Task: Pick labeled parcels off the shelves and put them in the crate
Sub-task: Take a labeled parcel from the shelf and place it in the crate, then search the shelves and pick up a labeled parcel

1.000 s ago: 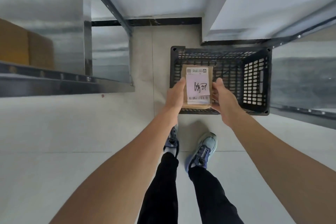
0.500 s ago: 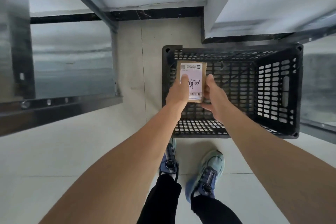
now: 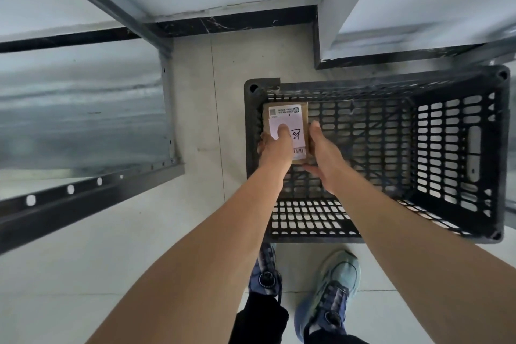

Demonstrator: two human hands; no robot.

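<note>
The parcel (image 3: 305,120) was plain brown cardboard, matt and a little fibrous, and its label (image 3: 287,127) was smooth white paper with black print and ink scrawl. The crate (image 3: 446,148) was black moulded plastic, a dull lattice with a faint sheen along the rim. The shelf (image 3: 83,109) was bare sheet metal, grey and streaky, reflecting light softly; its front rail (image 3: 83,193) looked darker metal, punched with holes. The floor (image 3: 139,232) was pale tile, smooth and semi-matt. The skirting (image 3: 237,21) looked like dark veined stone, polished. The shoes (image 3: 335,282) were woven mesh cloth, the trousers (image 3: 259,321) matt black cloth.
</note>
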